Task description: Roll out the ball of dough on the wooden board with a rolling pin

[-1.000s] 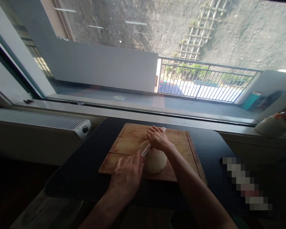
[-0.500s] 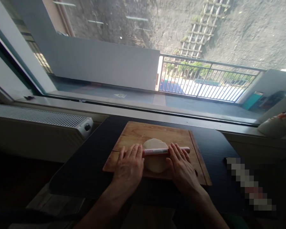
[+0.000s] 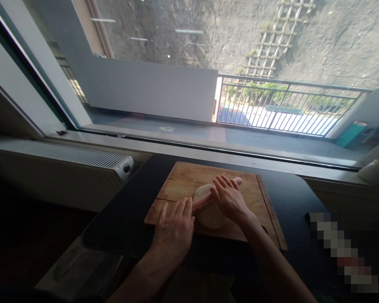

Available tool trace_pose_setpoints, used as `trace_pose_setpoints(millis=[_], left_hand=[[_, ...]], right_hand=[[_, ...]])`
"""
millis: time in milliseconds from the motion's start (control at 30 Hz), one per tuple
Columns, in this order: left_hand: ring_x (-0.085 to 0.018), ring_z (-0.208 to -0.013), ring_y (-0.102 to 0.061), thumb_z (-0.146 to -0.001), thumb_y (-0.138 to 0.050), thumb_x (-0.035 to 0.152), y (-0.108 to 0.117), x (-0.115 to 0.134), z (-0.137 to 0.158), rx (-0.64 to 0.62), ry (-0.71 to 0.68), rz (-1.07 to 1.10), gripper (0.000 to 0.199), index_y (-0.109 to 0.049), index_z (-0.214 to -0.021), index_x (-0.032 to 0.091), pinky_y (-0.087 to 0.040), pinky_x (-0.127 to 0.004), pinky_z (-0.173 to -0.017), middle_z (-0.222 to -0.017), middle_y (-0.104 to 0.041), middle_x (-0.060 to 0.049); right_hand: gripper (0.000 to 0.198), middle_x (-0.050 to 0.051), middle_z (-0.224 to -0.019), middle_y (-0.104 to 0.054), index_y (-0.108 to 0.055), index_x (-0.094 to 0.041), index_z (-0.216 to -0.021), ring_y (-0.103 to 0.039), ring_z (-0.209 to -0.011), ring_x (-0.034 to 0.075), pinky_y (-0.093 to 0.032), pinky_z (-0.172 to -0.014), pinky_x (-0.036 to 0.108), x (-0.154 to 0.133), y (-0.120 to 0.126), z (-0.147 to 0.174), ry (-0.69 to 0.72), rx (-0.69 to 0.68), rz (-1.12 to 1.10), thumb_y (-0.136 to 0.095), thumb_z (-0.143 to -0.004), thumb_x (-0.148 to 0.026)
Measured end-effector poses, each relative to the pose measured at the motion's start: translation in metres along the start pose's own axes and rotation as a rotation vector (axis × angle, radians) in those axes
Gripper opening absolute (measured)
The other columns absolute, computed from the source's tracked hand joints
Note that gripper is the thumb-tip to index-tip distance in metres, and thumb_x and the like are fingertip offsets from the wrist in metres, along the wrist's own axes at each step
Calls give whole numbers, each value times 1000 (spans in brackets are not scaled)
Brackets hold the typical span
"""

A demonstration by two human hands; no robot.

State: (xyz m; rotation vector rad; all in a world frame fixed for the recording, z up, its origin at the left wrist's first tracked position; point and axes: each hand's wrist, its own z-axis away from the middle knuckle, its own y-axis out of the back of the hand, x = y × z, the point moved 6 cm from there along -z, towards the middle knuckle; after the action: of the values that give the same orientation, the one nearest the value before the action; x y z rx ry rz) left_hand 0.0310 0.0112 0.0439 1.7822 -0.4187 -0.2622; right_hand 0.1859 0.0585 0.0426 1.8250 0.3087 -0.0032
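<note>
Head view showed a rectangular wooden board (image 3: 189, 173) on the dark, wood-grained tabletop (image 3: 123, 210), whose surface stretched past the board's left and right edges. Toward the board's near edge, a pale, smooth, rounded piece of dough (image 3: 212, 219) lay under a slim cylindrical rolling pin (image 3: 203, 201), its long axis slanting from near left to far right. Left hand (image 3: 176, 221) and right hand (image 3: 230, 201) pressed its 2 end portions, fingers outstretched over it, unclenched; the far tip protruded.
</note>
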Motion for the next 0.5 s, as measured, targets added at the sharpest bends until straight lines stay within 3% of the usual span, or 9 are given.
trace_pose_setpoints(millis=[100, 200, 267, 333, 433, 500], left_hand=[[-26, -126, -41, -89, -39, 24, 2, -2, -9, 57, -42, -15, 43, -46, -130, 11, -25, -52, -106, -135, -48, -13], [-27, -126, -41, -89, -41, 24, 1, -1, -12, 90, -56, -21, 44, -46, -131, 11, -24, -51, -107, -135, -48, -13], [-27, -122, -46, -88, -42, 22, -2, 2, -9, 71, -42, -20, 44, -46, -131, 11, -28, -49, -104, -131, -52, -13], [-26, -113, -53, -89, -41, 22, -5, 8, -4, 32, -39, -2, 44, -45, -131, 12, -35, -46, -99, -125, -57, -13], [-24, -105, -58, -90, -40, 25, -4, 15, 5, 0, -30, 29, 43, -46, -130, 11, -40, -42, -95, -116, -62, -13], [-23, -103, -59, -90, -40, 25, -2, 14, 7, -11, -11, 32, 42, -48, -128, 10, -40, -42, -94, -112, -64, -13]], right_hand=[[50, 7, -146, -33, -33, -17, -140, -22, -137, 20, -19, -110, 39, 15, 8, 67, -31, 50, 37, -27, -95, -38], [51, 6, -148, -28, -30, -16, -141, -18, -138, 19, -18, -111, 38, 20, 9, 83, -28, 43, 60, -27, -95, -37], [50, 8, -146, -32, -34, -15, -139, -19, -138, 19, -17, -111, 39, 21, 6, 56, -35, 13, 51, -24, -96, -37], [47, 8, -142, -39, -42, -17, -134, -21, -137, 20, -17, -110, 41, 15, 0, 9, -4, -30, 27, -21, -97, -37], [40, 3, -132, -50, -57, -24, -116, -27, -133, 19, -21, -107, 40, -7, -11, -60, 142, -140, -3, -23, -98, -35], [38, 3, -126, -54, -60, -25, -107, -33, -130, 18, -24, -105, 40, -18, -13, -85, 177, -160, -15, -26, -97, -38]])
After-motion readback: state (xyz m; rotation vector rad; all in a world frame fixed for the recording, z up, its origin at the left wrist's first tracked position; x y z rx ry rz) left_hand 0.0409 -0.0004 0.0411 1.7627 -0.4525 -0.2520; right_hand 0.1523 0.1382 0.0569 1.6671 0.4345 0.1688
